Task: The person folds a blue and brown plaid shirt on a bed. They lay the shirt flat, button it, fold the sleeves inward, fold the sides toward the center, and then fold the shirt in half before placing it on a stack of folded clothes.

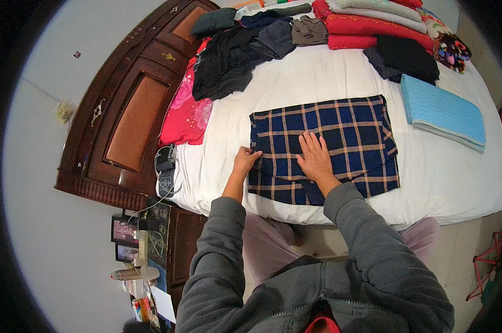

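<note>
A navy plaid garment with tan lines [359, 141] lies folded into a rough rectangle on the white bed sheet [434, 179]. Its right side shows layered folds, and a loose flap sits along the near edge. My right hand [315, 158] rests palm down on the middle of the cloth, fingers slightly apart, holding nothing. At the garment's left edge is my left hand [247, 160], its thumb over the cloth and its fingers curled. Whether those fingers pinch the fabric cannot be made out.
Dark clothes [230, 58] are heaped near the wooden headboard [122, 125], beside a red floral pillow [188, 112]. Folded black clothes [405, 58] and a light blue folded pad [442, 112] lie right. Red folded bedding [371, 29] is stacked behind. A cluttered nightstand [188, 245] stands left.
</note>
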Action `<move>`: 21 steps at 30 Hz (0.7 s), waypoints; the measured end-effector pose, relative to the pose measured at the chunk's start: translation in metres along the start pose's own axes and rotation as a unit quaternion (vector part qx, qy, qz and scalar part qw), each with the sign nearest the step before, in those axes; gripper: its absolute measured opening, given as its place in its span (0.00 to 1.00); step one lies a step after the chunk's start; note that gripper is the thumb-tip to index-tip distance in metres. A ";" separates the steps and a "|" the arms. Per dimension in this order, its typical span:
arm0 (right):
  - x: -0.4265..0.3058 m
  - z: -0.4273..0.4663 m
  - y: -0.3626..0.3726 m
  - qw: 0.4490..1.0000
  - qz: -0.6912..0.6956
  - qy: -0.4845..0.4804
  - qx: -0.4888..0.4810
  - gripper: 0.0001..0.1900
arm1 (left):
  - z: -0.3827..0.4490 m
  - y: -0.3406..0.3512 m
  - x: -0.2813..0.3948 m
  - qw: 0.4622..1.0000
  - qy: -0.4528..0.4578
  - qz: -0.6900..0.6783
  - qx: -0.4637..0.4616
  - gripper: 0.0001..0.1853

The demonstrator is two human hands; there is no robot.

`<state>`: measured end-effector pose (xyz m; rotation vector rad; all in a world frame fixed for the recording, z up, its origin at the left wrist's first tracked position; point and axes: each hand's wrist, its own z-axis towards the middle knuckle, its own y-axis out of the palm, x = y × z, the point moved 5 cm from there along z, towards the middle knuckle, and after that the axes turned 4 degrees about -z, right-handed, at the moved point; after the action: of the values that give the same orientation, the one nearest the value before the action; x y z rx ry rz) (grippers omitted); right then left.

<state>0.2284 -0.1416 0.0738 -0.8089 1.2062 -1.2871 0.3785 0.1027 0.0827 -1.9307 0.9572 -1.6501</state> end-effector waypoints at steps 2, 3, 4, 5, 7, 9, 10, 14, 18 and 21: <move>-0.015 0.004 -0.005 1.000 0.013 -0.008 0.007 0.35 | 0.009 -0.017 -0.028 0.997 -0.022 -0.053 0.052 0.36; -0.010 0.002 -0.004 1.000 0.005 -0.005 0.003 0.35 | 0.009 -0.011 -0.026 0.997 -0.023 -0.046 0.049 0.36; -0.007 0.001 -0.004 1.000 -0.002 -0.002 0.000 0.35 | 0.009 -0.007 -0.025 0.998 -0.024 -0.038 0.046 0.36; -0.004 0.001 -0.003 1.000 -0.008 0.001 -0.003 0.35 | 0.008 -0.004 -0.022 0.998 -0.025 -0.029 0.044 0.36; -0.010 0.002 -0.006 1.000 0.005 -0.004 -0.006 0.35 | 0.012 -0.009 -0.029 0.998 -0.038 -0.056 -0.015 0.35; -0.010 0.002 -0.006 1.000 0.006 -0.006 -0.007 0.35 | 0.009 -0.006 -0.024 0.991 -0.053 -0.111 -0.054 0.34; 0.002 -0.001 -0.003 1.000 -0.005 0.002 -0.009 0.36 | 0.001 0.007 -0.004 0.984 -0.060 -0.154 -0.072 0.34; -0.005 0.001 -0.003 1.000 0.007 -0.006 0.006 0.36 | -0.005 0.006 0.001 0.932 -0.113 -0.304 -0.160 0.30; -0.009 0.004 -0.003 1.000 -0.001 -0.015 -0.016 0.36 | -0.013 0.002 0.025 0.905 -0.084 -0.380 -0.173 0.28; -0.002 -0.001 -0.002 1.000 -0.004 -0.013 -0.002 0.36 | -0.034 0.003 0.093 0.891 -0.010 -0.394 -0.226 0.30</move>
<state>0.2275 -0.1401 0.0762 -0.8316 1.1859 -1.2769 0.3503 0.0359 0.1506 -2.9227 0.5991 -1.9087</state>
